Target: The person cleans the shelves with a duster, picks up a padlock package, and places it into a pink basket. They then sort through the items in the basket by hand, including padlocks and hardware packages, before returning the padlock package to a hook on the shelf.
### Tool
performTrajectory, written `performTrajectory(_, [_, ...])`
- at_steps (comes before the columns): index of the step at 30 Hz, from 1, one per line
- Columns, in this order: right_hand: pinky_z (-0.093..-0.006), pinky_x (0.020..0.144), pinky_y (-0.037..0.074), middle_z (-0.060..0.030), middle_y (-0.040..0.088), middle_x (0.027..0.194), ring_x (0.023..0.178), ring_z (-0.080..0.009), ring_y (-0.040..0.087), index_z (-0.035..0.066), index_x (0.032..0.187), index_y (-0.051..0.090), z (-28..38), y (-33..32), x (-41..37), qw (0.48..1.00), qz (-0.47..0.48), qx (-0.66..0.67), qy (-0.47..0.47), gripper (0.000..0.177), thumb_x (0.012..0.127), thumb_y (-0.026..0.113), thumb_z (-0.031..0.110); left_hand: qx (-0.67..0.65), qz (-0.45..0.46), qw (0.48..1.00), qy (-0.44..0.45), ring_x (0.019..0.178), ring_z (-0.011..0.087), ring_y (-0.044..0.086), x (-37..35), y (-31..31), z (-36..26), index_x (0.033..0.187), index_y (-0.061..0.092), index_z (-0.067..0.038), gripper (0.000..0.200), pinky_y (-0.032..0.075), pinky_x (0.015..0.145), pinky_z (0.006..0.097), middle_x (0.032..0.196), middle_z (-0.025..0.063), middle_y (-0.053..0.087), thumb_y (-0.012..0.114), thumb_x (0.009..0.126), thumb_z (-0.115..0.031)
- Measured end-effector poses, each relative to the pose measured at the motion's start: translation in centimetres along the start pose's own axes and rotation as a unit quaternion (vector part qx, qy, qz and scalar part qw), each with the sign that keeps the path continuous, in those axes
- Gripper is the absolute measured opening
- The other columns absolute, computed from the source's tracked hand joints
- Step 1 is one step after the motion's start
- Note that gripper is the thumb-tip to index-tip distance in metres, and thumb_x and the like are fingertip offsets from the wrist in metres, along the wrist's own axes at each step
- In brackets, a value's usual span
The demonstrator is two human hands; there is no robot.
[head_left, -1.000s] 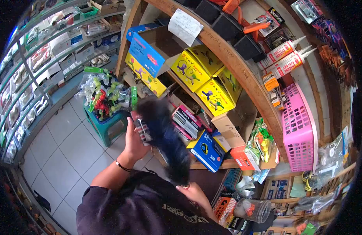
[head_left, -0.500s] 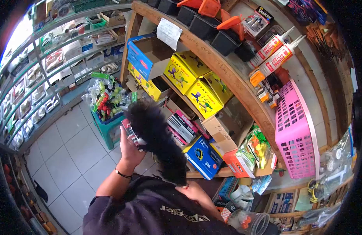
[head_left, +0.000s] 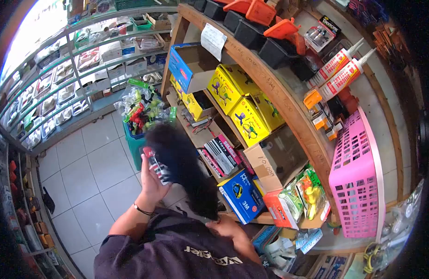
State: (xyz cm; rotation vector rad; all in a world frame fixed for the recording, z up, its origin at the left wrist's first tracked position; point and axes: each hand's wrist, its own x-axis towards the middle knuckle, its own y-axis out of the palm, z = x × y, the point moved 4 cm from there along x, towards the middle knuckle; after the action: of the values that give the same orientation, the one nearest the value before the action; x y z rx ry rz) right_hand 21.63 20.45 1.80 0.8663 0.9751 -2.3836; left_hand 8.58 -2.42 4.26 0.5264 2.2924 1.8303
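Note:
My left hand (head_left: 153, 185) is closed round a small clear pack (head_left: 159, 170) with a red top and dark and pale items inside. A large black fluffy duster (head_left: 184, 169), blurred, stretches between my hands. Its far end overlaps the pack's edge in this view. My right hand (head_left: 222, 226), close to my dark shirt, has its fingers wrapped at the duster's lower end, and the handle is hidden. Just beyond my left hand stands a green stool (head_left: 134, 149) heaped with bagged goods (head_left: 142, 109).
A wooden shelf (head_left: 279, 95) holds yellow boxes (head_left: 251, 120), a blue 3M box (head_left: 241, 197) and an open carton (head_left: 265, 169). Right of it hangs a pink basket (head_left: 356, 186). Silicone tubes (head_left: 337, 74) lie above. Racks with metal rails (head_left: 77, 65) line the left, beside a tiled floor (head_left: 91, 186).
The view has shifted, so the shelves sit farther right and lower. The pack in my left hand now shows more of its face, and the duster's far end has moved slightly.

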Motion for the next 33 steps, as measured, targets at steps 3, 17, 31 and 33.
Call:
performTrajectory(3, [-0.0276, 0.042, 0.033, -0.0011, 0.049, 0.054, 0.046, -0.0088, 0.045, 0.003, 0.075, 0.055, -0.4, 0.4, 0.5, 0.996, 0.024, 0.072, -0.043, 0.028, 0.076, 0.067, 0.028, 0.027, -0.035, 0.999, 0.021, 0.111, 0.0278, 0.049, 0.7, 3.0, 0.4, 0.126, 0.04, -0.004, 0.065, 0.038, 0.096, 0.0411, 0.121, 0.0125, 0.05, 0.029, 0.089, -0.055])
performTrajectory(17, [-0.0312, 0.053, 0.039, -0.0029, 0.055, 0.058, 0.054, -0.0128, 0.05, 0.003, 0.073, 0.058, -0.2, -0.5, 2.8, 0.994, 0.015, 0.103, -0.031, 0.034, 0.075, 0.065, 0.036, 0.009, -0.133, 0.987, 0.088, 0.099, 0.0206, 0.054, 3.0, 0.6, -0.3, 0.117, 0.048, -0.011, 0.041, 0.048, 0.08, 0.0347, 0.114, 0.0099, 0.054, 0.037, 0.092, -0.042])
performTrajectory(31, [-0.0339, 0.056, 0.04, -0.0129, 0.055, 0.065, 0.059, -0.0166, 0.048, -0.003, 0.081, 0.056, 3.4, 0.8, 4.5, 0.986, -0.129, 0.09, 0.053, 0.031, 0.078, 0.058, 0.028, 0.053, -0.154, 0.984, -0.074, 0.105, 0.0226, 0.052, 11.6, -3.8, -2.9, 0.125, 0.042, -0.007, 0.057, 0.039, 0.093, 0.035, 0.12, 0.0079, 0.051, 0.033, 0.09, -0.05])
performTrajectory(33, [-0.0335, 0.056, 0.04, -0.0123, 0.054, 0.063, 0.057, -0.0162, 0.047, -0.003, 0.079, 0.057, 4.1, 0.4, 4.4, 0.978, -0.135, 0.135, 0.084, 0.032, 0.077, 0.059, 0.029, 0.093, -0.213, 0.969, -0.083, 0.109, 0.0233, 0.048, 11.8, -4.1, -3.3, 0.127, 0.042, -0.009, 0.056, 0.037, 0.095, 0.0352, 0.123, 0.0074, 0.049, 0.034, 0.09, -0.051])
